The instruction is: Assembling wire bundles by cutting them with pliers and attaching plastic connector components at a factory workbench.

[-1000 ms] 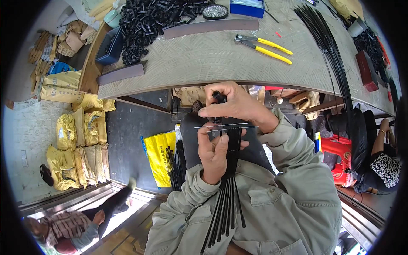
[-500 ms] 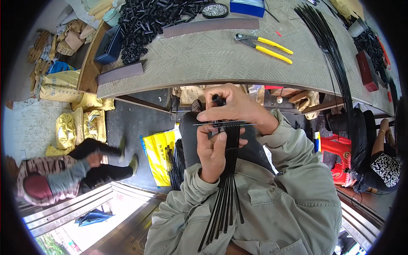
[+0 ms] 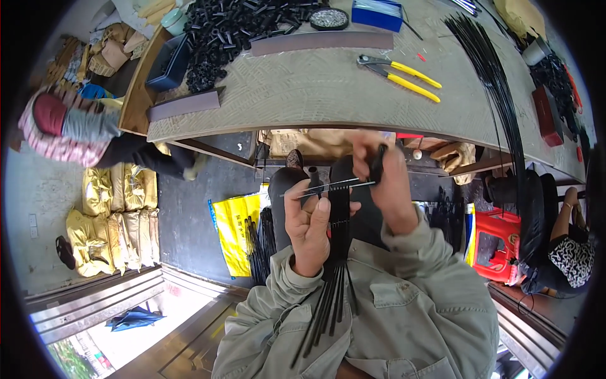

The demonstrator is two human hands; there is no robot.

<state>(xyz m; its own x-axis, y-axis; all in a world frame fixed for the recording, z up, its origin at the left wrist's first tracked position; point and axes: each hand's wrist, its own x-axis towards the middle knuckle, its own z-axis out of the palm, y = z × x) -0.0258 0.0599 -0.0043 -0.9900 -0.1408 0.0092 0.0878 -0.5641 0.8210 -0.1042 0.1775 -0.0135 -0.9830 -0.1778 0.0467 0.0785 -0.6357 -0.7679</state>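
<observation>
Shifted rightward, right hand [image 3: 394, 183] clasps a black object [image 3: 378, 164]; left hand [image 3: 307, 230] grips black rods [image 3: 340, 218].

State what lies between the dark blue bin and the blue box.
In the head view: a heap of black pieces, then a dish of silvery bits, with a long strip along their near side.

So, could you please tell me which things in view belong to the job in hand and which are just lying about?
Seemingly part of the job:
bundle of black rods, in the left hand
thin metal wires across it
dark object, blurred, in the right hand

Seemingly just lying about:
yellow-handled pliers, on the bench
blue box, also there
yellow sacks, to the left
</observation>
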